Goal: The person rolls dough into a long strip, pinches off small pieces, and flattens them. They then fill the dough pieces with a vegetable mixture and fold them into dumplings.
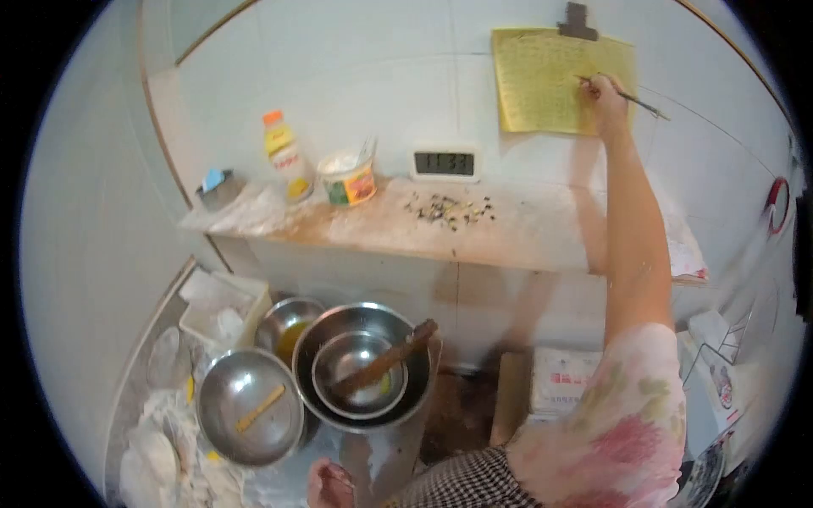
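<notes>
My right hand (606, 97) is raised at the wall, its fingers closed around a slim dark pen (641, 106). The pen's tip meets a yellow sheet of paper (533, 85) covered in faint writing. A black binder clip (577, 22) grips the sheet's top edge. Low in the view, my left hand (330, 484) is near the metal worktop's front, partly cut off and blurred, below the steel bowls. Nearest to it are a steel bowl (222, 423) with a short yellowish stick (260, 407) in it and a larger bowl (306, 372) nesting a smaller one.
On the flour-dusted shelf (364, 227) stand a digital clock (445, 163), a tub (348, 177), an orange-capped bottle (286, 157) and scattered seed-like bits (449, 212). A brown wooden stick (385, 360) lies across the nested bowls. A white box (562, 380) sits below the shelf; red-handled scissors (775, 205) hang right.
</notes>
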Motion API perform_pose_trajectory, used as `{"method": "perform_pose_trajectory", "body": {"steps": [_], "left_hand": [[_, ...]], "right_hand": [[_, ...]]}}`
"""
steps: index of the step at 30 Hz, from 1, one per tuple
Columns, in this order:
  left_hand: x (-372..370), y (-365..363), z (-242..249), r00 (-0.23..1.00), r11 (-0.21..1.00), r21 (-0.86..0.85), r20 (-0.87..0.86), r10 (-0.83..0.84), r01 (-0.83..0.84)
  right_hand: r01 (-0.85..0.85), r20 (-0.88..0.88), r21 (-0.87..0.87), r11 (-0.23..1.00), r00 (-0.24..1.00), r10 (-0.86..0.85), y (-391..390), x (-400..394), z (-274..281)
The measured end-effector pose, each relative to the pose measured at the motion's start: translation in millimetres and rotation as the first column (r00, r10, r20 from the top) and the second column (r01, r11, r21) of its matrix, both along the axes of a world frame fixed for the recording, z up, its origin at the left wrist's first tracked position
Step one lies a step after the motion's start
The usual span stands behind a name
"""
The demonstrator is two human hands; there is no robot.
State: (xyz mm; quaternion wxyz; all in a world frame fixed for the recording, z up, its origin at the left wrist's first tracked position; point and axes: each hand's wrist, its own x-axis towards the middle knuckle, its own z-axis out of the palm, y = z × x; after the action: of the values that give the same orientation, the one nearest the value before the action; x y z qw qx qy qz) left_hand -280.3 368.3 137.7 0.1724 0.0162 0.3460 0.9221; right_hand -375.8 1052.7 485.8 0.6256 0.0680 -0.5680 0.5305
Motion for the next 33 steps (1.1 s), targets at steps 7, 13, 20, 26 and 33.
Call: {"method": "perform_pose_trajectory", "body": {"steps": [7, 13, 20, 26, 33], "left_hand": [[34, -22, -15, 0.988, 0.987, 0.040, 0.023, 0.152, -0.153], [90, -54, -21, 0.953, 0.953, -0.038, 0.026, 0.301, -0.300], [168, -109, -21, 0.922, 0.921, -0.096, 0.053, 0.383, -0.377], [212, -146, -48, 0.831, 0.834, -0.189, 0.116, 0.543, -0.519], [289, -190, -86, 0.499, 0.566, -0.416, 0.269, 0.824, -0.711]], "right_hand": [[-0.588, -0.484, -0.348, 0.730, 0.780, 0.397, -48, -2, -9], [-0.754, 0.170, -0.266, 0.600, 0.576, 0.799, -136, -56, -51], [-0.948, 0.268, -0.295, 0.117, 0.035, 0.963, -249, -65, -93], [-0.926, 0.728, -0.246, 0.286, 0.019, 0.686, -434, -48, -182], [-0.922, 0.855, -0.378, 0.081, -0.315, 0.412, -638, 72, -302]]}}
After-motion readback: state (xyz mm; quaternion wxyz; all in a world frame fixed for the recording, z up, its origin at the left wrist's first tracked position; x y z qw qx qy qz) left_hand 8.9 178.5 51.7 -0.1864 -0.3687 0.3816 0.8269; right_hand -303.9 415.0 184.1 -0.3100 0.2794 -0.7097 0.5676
